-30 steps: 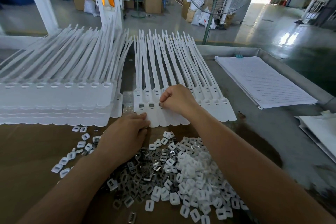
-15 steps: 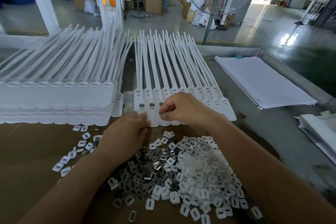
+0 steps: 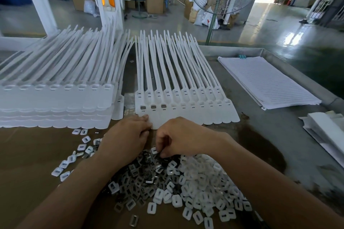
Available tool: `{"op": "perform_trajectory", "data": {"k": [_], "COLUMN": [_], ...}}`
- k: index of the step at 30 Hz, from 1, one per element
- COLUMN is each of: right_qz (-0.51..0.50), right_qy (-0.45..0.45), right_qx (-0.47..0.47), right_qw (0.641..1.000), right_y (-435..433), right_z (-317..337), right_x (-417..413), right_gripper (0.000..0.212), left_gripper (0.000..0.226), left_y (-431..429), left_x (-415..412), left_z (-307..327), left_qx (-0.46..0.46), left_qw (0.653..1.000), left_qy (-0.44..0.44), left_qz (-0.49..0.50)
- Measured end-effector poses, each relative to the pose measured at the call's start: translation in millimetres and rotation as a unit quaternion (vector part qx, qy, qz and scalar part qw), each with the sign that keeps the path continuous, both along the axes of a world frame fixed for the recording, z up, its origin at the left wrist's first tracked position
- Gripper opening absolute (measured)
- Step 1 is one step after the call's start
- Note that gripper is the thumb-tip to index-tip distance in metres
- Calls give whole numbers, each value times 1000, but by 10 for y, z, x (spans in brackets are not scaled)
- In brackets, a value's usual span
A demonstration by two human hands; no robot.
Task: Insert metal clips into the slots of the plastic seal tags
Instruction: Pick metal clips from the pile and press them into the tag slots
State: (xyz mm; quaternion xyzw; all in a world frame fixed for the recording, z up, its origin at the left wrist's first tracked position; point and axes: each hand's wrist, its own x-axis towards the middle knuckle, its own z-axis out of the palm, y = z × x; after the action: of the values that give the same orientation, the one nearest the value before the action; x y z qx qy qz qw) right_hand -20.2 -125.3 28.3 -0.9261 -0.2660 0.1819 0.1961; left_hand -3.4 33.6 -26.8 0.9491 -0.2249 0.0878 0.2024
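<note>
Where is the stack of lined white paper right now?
Head view: the stack of lined white paper lies at right on the grey metal table, just right of the row of white plastic seal tags.

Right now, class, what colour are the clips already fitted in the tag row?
Silvery grey clips in white seal tags; the head view shows them.

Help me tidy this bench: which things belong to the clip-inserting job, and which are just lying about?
Job: row of seal tags, three already clipped; metal clips; stacked tags.
Lying about: paper stack; standing fan; white caps, perhaps for later.
</note>
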Motion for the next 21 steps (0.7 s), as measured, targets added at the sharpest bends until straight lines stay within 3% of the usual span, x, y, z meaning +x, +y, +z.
{"op": "perform_trajectory", "data": {"k": [15,21], "right_qz": [30,5], "right_qy": [0,2], "right_qx": [-23,27], "right_qw": [999,1000], "right_y": [-12,-57], "right_z": [-38,-12], "right_x": [9,-6], "right_gripper": [11,13], "left_gripper": [31,32], "left_y": [-1,1], "left_x": [9,4], "left_z": [12,27], "left_qx": [-9,-4], "left_qw": [1000,1000], "left_qy": [-7,-5], "left_qz": [-5,-8]}}
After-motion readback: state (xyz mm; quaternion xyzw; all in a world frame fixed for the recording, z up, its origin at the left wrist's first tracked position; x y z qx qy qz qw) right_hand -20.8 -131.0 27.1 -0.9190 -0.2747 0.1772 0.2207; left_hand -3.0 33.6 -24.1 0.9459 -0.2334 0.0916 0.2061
